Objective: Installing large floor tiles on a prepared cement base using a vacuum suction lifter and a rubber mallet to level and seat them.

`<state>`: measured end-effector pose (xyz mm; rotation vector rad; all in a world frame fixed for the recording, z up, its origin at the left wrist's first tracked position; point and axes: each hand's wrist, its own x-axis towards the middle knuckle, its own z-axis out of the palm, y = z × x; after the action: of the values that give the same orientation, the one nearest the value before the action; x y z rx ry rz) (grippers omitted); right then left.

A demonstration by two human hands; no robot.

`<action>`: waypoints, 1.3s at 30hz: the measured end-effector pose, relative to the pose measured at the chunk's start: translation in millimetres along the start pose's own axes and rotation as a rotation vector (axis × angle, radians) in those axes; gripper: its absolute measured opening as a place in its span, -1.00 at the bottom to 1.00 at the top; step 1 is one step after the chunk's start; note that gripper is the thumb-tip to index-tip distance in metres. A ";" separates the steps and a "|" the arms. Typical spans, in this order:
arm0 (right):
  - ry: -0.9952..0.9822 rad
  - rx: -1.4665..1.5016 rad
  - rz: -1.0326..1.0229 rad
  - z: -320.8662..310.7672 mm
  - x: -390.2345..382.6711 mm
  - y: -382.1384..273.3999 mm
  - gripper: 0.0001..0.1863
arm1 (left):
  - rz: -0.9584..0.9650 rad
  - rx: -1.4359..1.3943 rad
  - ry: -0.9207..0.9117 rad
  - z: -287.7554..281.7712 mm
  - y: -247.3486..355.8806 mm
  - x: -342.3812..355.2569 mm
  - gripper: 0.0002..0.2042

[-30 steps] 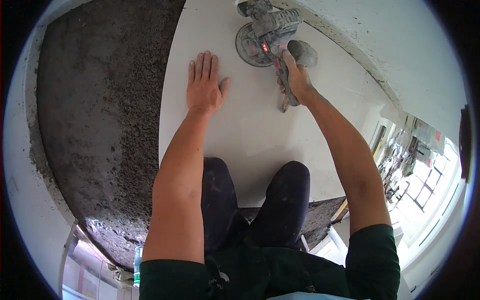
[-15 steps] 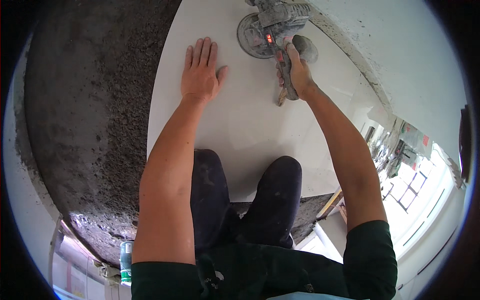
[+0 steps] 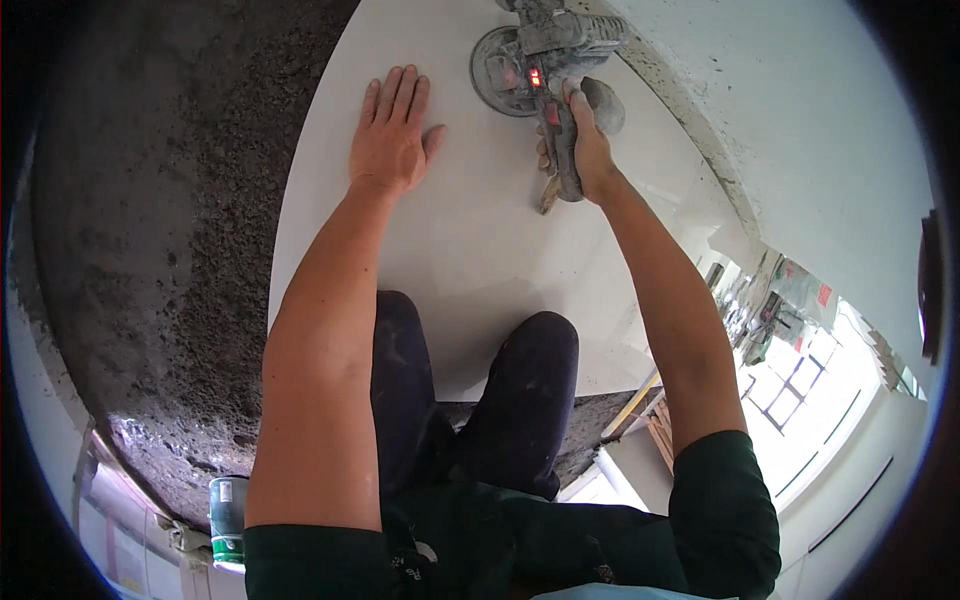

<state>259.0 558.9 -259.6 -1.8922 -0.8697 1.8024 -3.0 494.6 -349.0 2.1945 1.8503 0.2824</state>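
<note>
My left hand lies flat on a large pale tile, fingers stretched forward and thumb out to the side. My right hand is wrapped round the handle of a grey, dust-caked tile vibrator. Its round suction pad rests on the tile near the far edge, and a small red display glows on its body. Part of the tool is cut off by the top of the picture. My knees are on or just above the tile's near part.
Dark, rough mortar spreads along the tile's left side. A white wall rises at the right. A metal can with a green band stands at the lower left. Behind my right arm are a bright window and some clutter.
The whole view has shifted slightly, so the tile, tool and arms sit a little further left. My grip and the flat left hand look the same.
</note>
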 end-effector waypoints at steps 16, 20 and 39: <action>0.100 -0.064 -0.023 7.9 -9.0 -4.7 -0.32 | 0.012 0.012 0.005 -2.8 0.7 2.2 -0.32; 0.109 -0.102 -0.025 8.6 -7.7 -8.6 -0.33 | 0.037 -0.015 0.021 -1.7 -0.3 3.1 -0.31; 0.137 -0.155 -0.007 5.0 -4.0 -0.2 -0.30 | 0.026 -0.021 -0.022 -2.9 -0.2 3.7 -0.27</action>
<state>254.0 555.7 -257.0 -2.0776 -0.9907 1.6196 -3.5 498.4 -346.4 2.1997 1.8002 0.2801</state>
